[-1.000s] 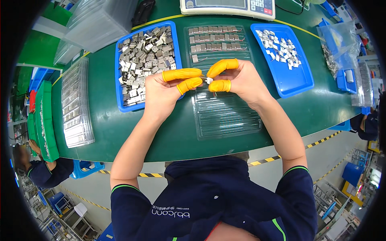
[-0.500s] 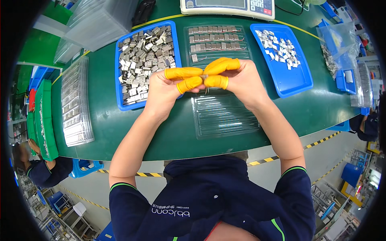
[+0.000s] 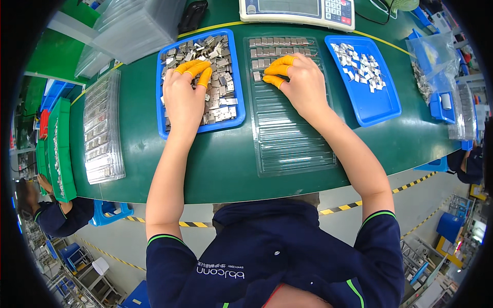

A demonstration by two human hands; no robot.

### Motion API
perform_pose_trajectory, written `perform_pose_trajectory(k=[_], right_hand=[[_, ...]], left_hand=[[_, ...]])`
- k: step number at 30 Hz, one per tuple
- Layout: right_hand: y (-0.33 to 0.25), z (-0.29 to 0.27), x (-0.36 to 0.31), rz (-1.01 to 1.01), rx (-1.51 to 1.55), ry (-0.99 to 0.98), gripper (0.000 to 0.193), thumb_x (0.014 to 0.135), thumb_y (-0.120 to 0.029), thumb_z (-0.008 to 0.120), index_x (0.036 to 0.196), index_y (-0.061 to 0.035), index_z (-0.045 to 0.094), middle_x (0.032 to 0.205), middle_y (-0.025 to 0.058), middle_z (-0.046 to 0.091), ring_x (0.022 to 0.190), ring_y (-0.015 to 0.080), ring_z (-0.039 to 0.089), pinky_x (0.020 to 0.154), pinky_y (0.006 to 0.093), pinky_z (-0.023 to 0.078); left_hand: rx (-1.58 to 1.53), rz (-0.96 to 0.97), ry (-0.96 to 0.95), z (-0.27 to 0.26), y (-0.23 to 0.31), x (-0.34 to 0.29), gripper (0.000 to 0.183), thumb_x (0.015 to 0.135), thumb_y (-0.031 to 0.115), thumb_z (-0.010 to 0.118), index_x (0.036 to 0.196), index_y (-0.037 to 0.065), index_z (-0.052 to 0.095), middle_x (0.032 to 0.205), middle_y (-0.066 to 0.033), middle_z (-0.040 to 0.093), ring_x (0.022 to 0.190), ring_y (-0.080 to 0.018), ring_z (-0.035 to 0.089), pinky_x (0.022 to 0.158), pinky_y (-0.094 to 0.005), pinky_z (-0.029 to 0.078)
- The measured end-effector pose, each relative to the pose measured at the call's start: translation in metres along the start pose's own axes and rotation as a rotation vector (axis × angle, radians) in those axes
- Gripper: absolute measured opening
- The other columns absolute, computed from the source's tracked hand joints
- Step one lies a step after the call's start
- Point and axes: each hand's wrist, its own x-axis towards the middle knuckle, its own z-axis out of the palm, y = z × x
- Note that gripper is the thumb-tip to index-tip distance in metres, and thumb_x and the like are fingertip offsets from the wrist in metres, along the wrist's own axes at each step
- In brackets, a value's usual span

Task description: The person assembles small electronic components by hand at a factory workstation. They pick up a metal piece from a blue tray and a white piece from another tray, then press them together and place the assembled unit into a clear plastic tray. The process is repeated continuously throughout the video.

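As left hand [image 3: 182, 97] covers metal pieces [image 3: 224, 101] and right hand [image 3: 308, 87] sits near clear tray's [image 3: 290, 134] left edge, each grip unclear, pieces look light, stiff, best pinched edgewise

Left hand [image 3: 184, 97] (yellow-tipped) over 1 blue tray [image 3: 240, 102], right hand [image 3: 304, 84] over clear tray [image 3: 295, 150]

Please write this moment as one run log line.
left hand: fingers at metal pieces in blue tray | right hand: over clear slotted tray, fingertips near metal piece | white pieces: in other blue tray
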Motion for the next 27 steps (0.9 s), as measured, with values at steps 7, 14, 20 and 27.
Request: perform_pose_trajectory(k=[7, 14, 20, 27], right_hand=[[0.002, -0.014, 0.004, -0.091, 0.091, 0.027, 0.015, 0.07, -0.015, 0.071, 0.084, -0.0093, 0.071, 0.088, 0.0054, 0.066, 0.089, 0.0234, 0.057, 0.077, 0.0329, 0.045], [0.087, -0.1, -0.006, 0.533, 0.004, 0.019, 0.026, 0.077, -0.014, 0.066, 0.102, -0.0062, 0.066, 0.097, 0.0163, 0.064, 0.089, 0.0314, 0.06, 0.08, 0.0363, 0.046], [0.099, -0.098, -0.027, 0.613, -0.155, -0.221, 0.035, 0.075, -0.015, 0.069, 0.109, -0.0049, 0.062, 0.093, 0.0163, 0.064, 0.087, 0.0271, 0.062, 0.078, 0.035, 0.047], [0.102, -0.094, -0.025, 0.736, -0.099, -0.148, 0.023, 0.073, -0.009, 0.069, 0.096, -0.0036, 0.068, 0.08, 0.0133, 0.067, 0.07, 0.0226, 0.064, 0.065, 0.0307, 0.049]], left_hand=[[0.009, 0.031, -0.019, 0.001, 0.007, -0.001, 0.023, 0.068, 0.016, 0.072, 0.087, 0.003, 0.07, 0.091, -0.0117, 0.064, 0.087, -0.0266, 0.054, 0.079, -0.0359, 0.044], [0.187, 0.074, -0.085, -0.004, 0.016, -0.004, 0.024, 0.066, 0.019, 0.076, 0.086, 0.007, 0.072, 0.095, -0.0095, 0.064, 0.091, -0.0267, 0.053, 0.084, -0.0363, 0.042], [-0.041, -0.004, -0.156, -0.003, 0.013, -0.006, 0.02, 0.065, 0.015, 0.075, 0.082, 0.006, 0.072, 0.094, -0.0102, 0.064, 0.091, -0.0257, 0.051, 0.086, -0.0353, 0.041], [-0.723, -0.392, -0.141, 0.001, 0.011, -0.003, 0.021, 0.073, 0.003, 0.071, 0.093, -0.002, 0.067, 0.088, -0.0094, 0.067, 0.074, -0.0147, 0.061, 0.07, -0.0258, 0.05]])
